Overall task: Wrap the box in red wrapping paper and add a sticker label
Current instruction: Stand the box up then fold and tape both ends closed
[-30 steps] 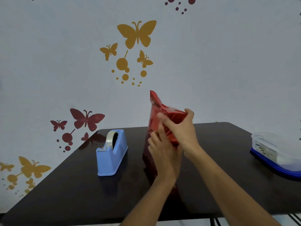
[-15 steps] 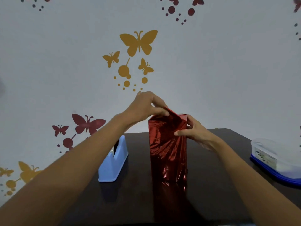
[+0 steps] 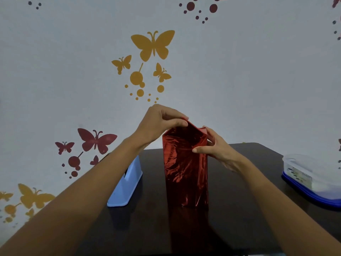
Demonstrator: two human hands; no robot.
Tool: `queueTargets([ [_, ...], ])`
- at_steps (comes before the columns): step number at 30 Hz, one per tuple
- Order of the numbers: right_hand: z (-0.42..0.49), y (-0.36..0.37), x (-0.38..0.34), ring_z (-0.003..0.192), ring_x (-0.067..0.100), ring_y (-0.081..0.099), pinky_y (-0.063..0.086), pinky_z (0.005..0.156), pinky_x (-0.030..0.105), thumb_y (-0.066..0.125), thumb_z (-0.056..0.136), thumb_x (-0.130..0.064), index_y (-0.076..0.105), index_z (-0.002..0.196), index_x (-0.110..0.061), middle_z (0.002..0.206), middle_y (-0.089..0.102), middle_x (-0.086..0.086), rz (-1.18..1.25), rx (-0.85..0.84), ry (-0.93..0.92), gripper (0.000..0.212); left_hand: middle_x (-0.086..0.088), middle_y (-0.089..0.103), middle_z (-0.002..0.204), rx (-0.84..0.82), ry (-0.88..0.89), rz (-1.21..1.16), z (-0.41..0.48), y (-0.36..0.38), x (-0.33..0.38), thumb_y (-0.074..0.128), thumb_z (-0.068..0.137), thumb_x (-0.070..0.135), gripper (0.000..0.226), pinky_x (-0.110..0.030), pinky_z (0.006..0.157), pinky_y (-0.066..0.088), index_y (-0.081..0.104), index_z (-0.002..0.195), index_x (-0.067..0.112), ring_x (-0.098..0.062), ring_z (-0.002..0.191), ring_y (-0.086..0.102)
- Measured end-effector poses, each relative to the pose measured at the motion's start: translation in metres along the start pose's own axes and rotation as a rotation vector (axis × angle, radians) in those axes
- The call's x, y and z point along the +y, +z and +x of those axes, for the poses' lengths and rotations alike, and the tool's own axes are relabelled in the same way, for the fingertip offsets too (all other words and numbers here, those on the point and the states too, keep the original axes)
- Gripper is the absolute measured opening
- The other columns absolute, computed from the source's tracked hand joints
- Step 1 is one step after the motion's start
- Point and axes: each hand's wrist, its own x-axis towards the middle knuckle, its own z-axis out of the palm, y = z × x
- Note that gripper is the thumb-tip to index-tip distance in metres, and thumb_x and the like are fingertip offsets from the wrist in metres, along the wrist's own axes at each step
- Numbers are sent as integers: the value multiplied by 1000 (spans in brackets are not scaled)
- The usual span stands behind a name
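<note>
- Tape dispenser [image 3: 127,183], blue: stands on the table [image 3: 239,209], left of the package. Its roll and cutter are hidden behind the left forearm.
- Left hand [image 3: 159,122]: held above the package's upper left corner. A raised peak of red wrapping paper [image 3: 186,132] is pinched between the thumb and curled fingers.
- Box [image 3: 185,174]: stands upright at mid-table with its long axis vertical, sheathed in the paper. No bare cardboard is seen.
- Key relation: the unfinished end faces up, directly between the two hands. The pinched flap lies above and to the left of the right-hand grip. It is judged that it must be brought down across the top towards the right.
- The left hand is the nearer one to both the flap and the dispenser.
- Right hand [image 3: 215,148]: grips the upper right edge of the package. The thumb is laid across the front face. The fingers are curled round the right side and are largely hidden.
- Not resolved: the top face itself is not seen from this angle, so the state of any far folds cannot be told.
- Lidded container [image 3: 311,178], clear over a blue base: stands at the right table edge and is cut off by the frame. Its contents are illegible, and no sticker label is made out anywhere.
</note>
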Motion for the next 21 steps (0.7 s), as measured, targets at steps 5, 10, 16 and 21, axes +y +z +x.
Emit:
queueTargets([
  [5, -2, -3, 1, 113, 16, 58, 46, 99, 33, 79, 65, -16, 53, 124, -22, 121, 62, -2, -24, -36, -16, 64, 18, 72, 74, -44, -30, -18, 17, 2, -5, 69, 81, 4, 18, -11, 74, 49, 71, 97, 12, 0, 77, 68],
  [10, 1, -4, 2, 116, 15, 57, 43, 102, 37, 79, 65, -19, 53, 125, -25, 121, 62, -4, -41, -41, -14, 65, 14, 72, 71, -83, -159, -77, 30, 7, -21, 68, 83, 6, 13, -10, 69, 49, 73, 91, 16, 0, 75, 68],
  [16, 5, -6, 3, 115, 14, 57, 47, 97, 32, 81, 66, -17, 54, 124, -26, 121, 62, -5, -18, -55, 9, 65, 0, 73, 85, -90, -301, -67, 33, 16, -38, 70, 83, 10, 16, -11, 68, 50, 73, 98, 6, -3, 75, 69],
  [21, 9, -5, 6, 117, 14, 55, 46, 98, 32, 80, 64, -20, 55, 123, -27, 123, 61, -6, -3, -37, 13, 65, -2, 73, 89, -81, -350, -3, 32, 22, -44, 72, 81, 13, 18, -22, 80, 53, 74, 98, 6, -8, 79, 68],
])
